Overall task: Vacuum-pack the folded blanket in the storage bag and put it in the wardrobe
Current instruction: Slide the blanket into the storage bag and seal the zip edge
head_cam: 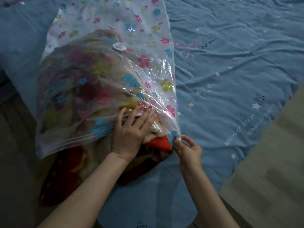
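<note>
A clear storage bag [115, 38] printed with coloured flowers lies on the bed, its mouth towards me. A round white valve [118, 46] sits on its upper face. The folded blanket [69, 163], dark red and cream with an orange-red corner, is mostly inside the bag; its near end sticks out of the mouth. My left hand [131, 129] lies flat, fingers spread, on the blanket and bag at the mouth. My right hand [187, 148] pinches the bag's right corner at the mouth, just right of the blanket's orange corner.
The bed is covered with a blue sheet [238, 63] printed with stars and writing. A blue pillow [21, 38] lies at the left. Pale wooden floor [271, 170] shows past the bed's right edge, and dark floor at the lower left.
</note>
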